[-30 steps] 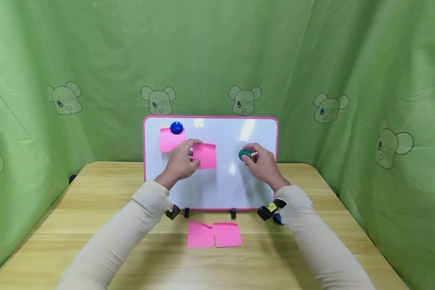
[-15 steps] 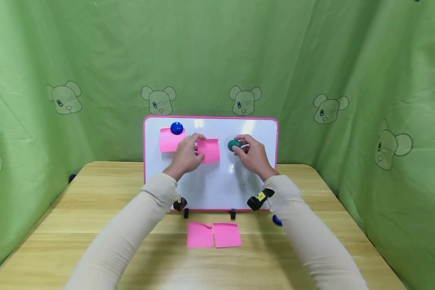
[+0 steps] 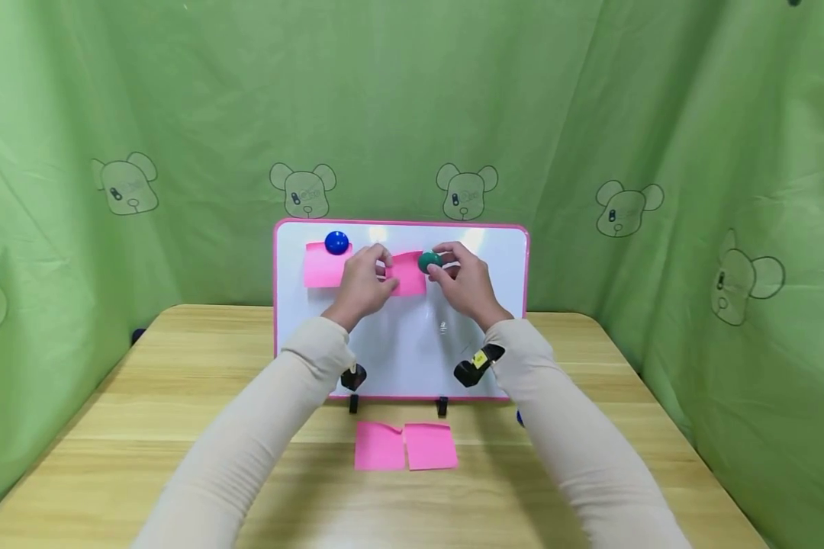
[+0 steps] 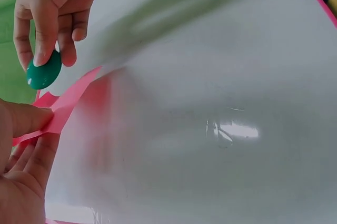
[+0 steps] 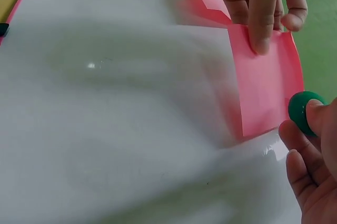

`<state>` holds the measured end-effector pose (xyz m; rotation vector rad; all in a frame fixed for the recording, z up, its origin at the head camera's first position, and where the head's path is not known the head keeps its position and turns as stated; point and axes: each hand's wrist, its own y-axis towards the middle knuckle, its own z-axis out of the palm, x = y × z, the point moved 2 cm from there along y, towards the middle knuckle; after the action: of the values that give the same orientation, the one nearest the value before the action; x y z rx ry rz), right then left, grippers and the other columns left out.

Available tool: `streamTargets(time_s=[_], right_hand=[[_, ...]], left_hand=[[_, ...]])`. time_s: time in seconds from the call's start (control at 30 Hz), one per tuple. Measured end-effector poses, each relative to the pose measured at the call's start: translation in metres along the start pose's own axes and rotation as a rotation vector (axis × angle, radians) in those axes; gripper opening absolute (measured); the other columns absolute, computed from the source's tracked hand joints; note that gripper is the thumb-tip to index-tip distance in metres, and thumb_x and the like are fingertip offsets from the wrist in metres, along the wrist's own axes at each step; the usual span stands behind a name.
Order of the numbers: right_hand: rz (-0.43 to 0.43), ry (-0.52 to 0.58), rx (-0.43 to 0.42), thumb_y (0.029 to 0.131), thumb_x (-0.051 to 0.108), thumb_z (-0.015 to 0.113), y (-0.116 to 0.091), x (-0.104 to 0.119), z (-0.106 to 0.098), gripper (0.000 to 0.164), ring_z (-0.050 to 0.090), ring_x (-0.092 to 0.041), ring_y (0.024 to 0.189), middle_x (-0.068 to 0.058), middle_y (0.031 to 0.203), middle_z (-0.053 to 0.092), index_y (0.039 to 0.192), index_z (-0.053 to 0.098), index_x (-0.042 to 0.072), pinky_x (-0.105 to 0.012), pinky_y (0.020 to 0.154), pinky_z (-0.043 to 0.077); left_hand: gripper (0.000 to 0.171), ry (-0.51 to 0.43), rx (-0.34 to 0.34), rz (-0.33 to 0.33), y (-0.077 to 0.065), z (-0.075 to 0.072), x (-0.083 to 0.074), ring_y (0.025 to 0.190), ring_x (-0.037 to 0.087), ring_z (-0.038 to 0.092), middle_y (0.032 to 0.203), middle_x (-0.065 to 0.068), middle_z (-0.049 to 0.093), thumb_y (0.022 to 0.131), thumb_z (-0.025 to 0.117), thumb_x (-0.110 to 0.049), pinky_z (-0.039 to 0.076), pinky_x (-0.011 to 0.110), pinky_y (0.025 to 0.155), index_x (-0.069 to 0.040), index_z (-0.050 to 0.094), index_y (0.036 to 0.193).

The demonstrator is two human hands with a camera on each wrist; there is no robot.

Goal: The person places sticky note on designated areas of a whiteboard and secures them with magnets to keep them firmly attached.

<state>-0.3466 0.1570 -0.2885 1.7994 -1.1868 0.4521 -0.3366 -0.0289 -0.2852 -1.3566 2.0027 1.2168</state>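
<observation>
My left hand (image 3: 365, 286) pinches a pink sticky note (image 3: 408, 274) by its left side, in front of the whiteboard (image 3: 398, 351). In the right wrist view the note (image 5: 266, 84) stands off the board's surface and throws a reddish shadow on it. Thumb and fingers of my right hand (image 3: 468, 284) hold a round green magnet (image 3: 429, 262) at the note's upper right corner. The left wrist view has the magnet (image 4: 44, 71) just beyond the note's edge. A blue magnet (image 3: 337, 242) sits on top of another pink note (image 3: 324, 267) at the board's upper left.
Two pink notes (image 3: 380, 446) lie side by side on the wooden table (image 3: 398, 511) before the board. Black feet (image 3: 442, 406) support the board. Another blue magnet (image 3: 519, 418) is mostly hidden behind the right sleeve. Green curtain (image 3: 398, 99) surrounds the table.
Both hands have moved up the board. The left hand carried its note up and to the right; the right hand brought the green magnet left and up to the note's corner.
</observation>
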Motion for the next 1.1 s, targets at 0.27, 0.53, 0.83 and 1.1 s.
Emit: streamTargets(time_s=[0.27, 0.53, 0.83, 1.1], right_hand=[[0.019, 0.029, -0.032, 0.093, 0.008, 0.064, 0.006, 0.001, 0.009, 0.027, 0.068, -0.027, 0.087, -0.017, 0.107, 0.065, 0.119, 0.058, 0.003, -0.035, 0.075, 0.057], [0.008, 0.001, -0.096, 0.094, 0.011, 0.064, 0.015, 0.001, 0.014, 0.027, 0.066, -0.028, 0.089, -0.017, 0.105, 0.065, 0.12, 0.061, 0.005, -0.035, 0.078, 0.056], [0.036, -0.024, -0.128, 0.095, 0.015, 0.062, 0.022, 0.003, 0.016, 0.03, 0.064, -0.026, 0.091, -0.015, 0.104, 0.064, 0.124, 0.062, 0.008, -0.034, 0.078, 0.056], [0.025, -0.058, -0.133, 0.095, 0.014, 0.062, 0.027, 0.005, 0.019, 0.031, 0.066, -0.028, 0.091, -0.016, 0.102, 0.065, 0.125, 0.063, 0.007, -0.034, 0.08, 0.055]], left_hand=[[0.04, -0.007, -0.02, -0.033, 0.002, 0.005, 0.003, 0.102, 0.025, 0.062, 0.121, 0.012, 0.058, 0.082, 0.072, 0.0, 0.055, 0.03, 0.08, -0.005, 0.059, 0.12], [0.052, 0.044, -0.076, -0.021, 0.009, 0.008, 0.004, 0.104, 0.026, 0.057, 0.126, 0.012, 0.055, 0.08, 0.073, 0.0, 0.051, 0.033, 0.086, -0.004, 0.056, 0.129], [0.051, 0.119, -0.108, -0.045, 0.011, 0.011, 0.002, 0.122, 0.031, 0.046, 0.132, 0.017, 0.047, 0.081, 0.073, -0.003, 0.039, 0.035, 0.105, 0.001, 0.056, 0.129], [0.05, 0.149, -0.108, -0.051, 0.014, 0.012, 0.002, 0.126, 0.031, 0.043, 0.135, 0.017, 0.043, 0.081, 0.071, -0.002, 0.035, 0.033, 0.109, 0.002, 0.055, 0.128]])
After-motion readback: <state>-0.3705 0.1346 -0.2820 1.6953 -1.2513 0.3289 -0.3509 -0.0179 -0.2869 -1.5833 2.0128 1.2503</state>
